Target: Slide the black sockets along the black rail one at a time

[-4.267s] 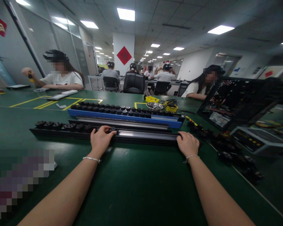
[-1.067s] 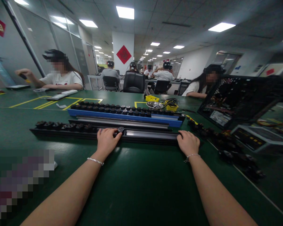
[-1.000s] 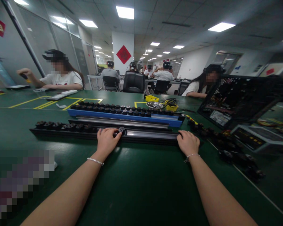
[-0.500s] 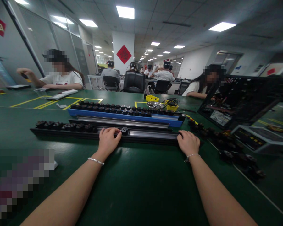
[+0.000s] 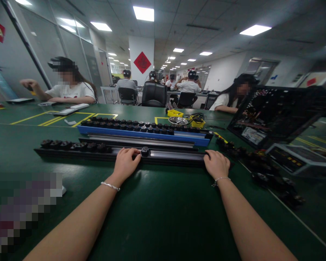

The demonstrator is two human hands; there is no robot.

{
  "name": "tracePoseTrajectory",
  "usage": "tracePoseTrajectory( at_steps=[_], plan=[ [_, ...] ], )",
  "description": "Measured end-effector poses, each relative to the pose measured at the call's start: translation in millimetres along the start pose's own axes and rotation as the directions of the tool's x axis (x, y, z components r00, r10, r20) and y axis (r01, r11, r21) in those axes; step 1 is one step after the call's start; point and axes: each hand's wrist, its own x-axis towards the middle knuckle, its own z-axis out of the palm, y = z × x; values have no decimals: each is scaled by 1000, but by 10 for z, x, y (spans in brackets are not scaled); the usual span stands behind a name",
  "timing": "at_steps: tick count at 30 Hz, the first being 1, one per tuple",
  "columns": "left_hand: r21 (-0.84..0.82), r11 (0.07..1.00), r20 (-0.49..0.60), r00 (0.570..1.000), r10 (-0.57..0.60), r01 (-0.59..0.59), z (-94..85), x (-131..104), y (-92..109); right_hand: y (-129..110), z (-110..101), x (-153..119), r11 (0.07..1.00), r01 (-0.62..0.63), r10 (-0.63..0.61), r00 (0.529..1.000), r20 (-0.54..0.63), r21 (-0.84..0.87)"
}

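A long black rail [image 5: 176, 156] with a shiny silver channel lies across the green table before me. My left hand [image 5: 126, 162] is closed over its middle, thumb on the near side and fingers reaching over the top. Just right of those fingertips, a small round-topped black module [image 5: 145, 151] sits in the channel; whether they touch it I cannot tell. My right hand [image 5: 216, 163] curls around the rail's right end, its fingertips partly hidden. Several black modules [image 5: 78, 145] stand in a row in the left part of the rail.
Behind it lie another black rail [image 5: 141, 140] and a blue rail [image 5: 111, 132] filled with modules. Loose modules [image 5: 263, 179], a grey metal box [image 5: 299, 159] and an open black case [image 5: 271, 112] stand at the right. Yellow trays [image 5: 175, 113] and co-workers [image 5: 70, 87] are beyond.
The small black module beside my left hand has slid slightly to the right along the channel, and my left fingers have shifted a little. My right hand keeps its place.
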Motion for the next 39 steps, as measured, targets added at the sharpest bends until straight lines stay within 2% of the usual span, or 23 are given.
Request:
tracePoseTrajectory(
  at_steps=[39],
  plan=[
    [5,994,150,983,109,-111,-19,-42,70,8,11,-1,999,-8,8,1000,-4,34]
  ],
)
